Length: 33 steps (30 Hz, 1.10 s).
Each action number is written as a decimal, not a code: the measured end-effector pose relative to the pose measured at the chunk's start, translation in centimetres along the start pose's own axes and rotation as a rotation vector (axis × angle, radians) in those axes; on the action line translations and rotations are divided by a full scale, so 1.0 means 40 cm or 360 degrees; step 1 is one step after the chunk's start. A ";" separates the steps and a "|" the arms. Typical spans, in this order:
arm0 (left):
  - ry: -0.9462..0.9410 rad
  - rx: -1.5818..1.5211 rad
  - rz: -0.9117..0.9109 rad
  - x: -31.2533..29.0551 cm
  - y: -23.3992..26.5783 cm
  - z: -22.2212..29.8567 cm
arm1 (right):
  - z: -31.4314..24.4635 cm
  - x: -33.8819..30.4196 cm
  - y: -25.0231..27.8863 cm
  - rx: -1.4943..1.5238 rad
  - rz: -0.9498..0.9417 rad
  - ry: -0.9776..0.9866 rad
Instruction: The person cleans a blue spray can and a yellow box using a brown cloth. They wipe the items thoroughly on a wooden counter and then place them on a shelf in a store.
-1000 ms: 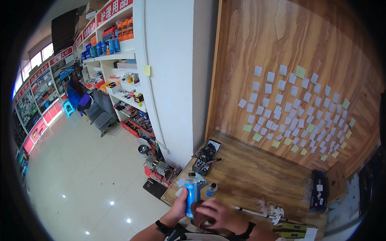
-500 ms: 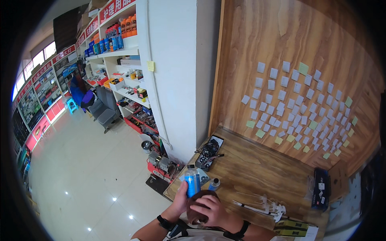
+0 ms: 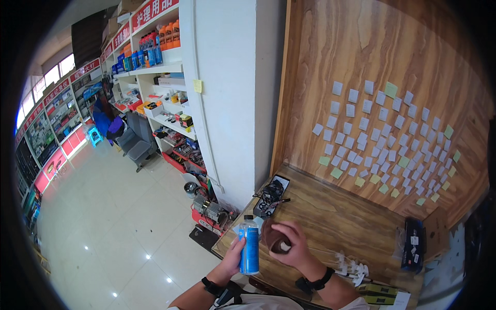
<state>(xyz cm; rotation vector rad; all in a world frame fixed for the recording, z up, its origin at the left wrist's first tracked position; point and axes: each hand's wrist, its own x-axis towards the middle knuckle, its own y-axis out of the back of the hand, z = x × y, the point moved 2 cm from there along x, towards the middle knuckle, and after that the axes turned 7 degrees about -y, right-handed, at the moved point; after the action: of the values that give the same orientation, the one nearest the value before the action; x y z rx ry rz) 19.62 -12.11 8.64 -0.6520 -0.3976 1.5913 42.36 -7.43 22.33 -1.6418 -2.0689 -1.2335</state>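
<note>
Upright in my left hand (image 3: pixel 234 257) is a bottle (image 3: pixel 249 250) with a blue label, a clear shoulder and a black cap. My fingers wrap round its left side, above the table's near edge. Just to the right of the bottle, and apart from it, my right hand (image 3: pixel 296 249) grips a curled brown cloth (image 3: pixel 267 233). The cloth bends into a hollow round shape below my fingers. Something pale shows inside that hollow, too small to make out. Part of the table behind is hidden by my right hand and the cloth.
On the wooden table (image 3: pixel 330 212) lie a tray of black cables (image 3: pixel 273 196), white plastic parts (image 3: pixel 354 268), green-and-black boxes (image 3: pixel 380 294) and a dark package (image 3: pixel 413 243). Paper notes cover the wood panel (image 3: pixel 315 46). An air compressor (image 3: pixel 209 211) stands on the floor left of the table.
My right hand has moved right with the brown cloth, off the lower part of the bottle. The bottle has come slightly lower and shows fully. The small bottle on the table is now hidden.
</note>
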 end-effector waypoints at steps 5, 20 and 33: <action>0.0023 0.0090 -0.0157 0.000 -0.001 -0.026 | -0.036 0.081 -0.024 -0.0177 0.0010 0.0013; -0.0156 0.0029 -0.0182 0.010 -0.005 0.021 | -0.006 -0.115 -0.072 0.0238 -0.0540 0.0316; -0.0201 -0.0147 -0.0303 0.031 -0.015 0.015 | -0.032 -0.186 -0.122 -0.0043 -0.0377 0.0457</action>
<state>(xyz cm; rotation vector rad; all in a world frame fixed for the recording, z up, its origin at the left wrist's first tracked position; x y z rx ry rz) 19.70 -10.76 9.24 -0.5678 -0.6120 1.4427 40.22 -13.62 16.16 -1.1697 -2.1121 -1.4782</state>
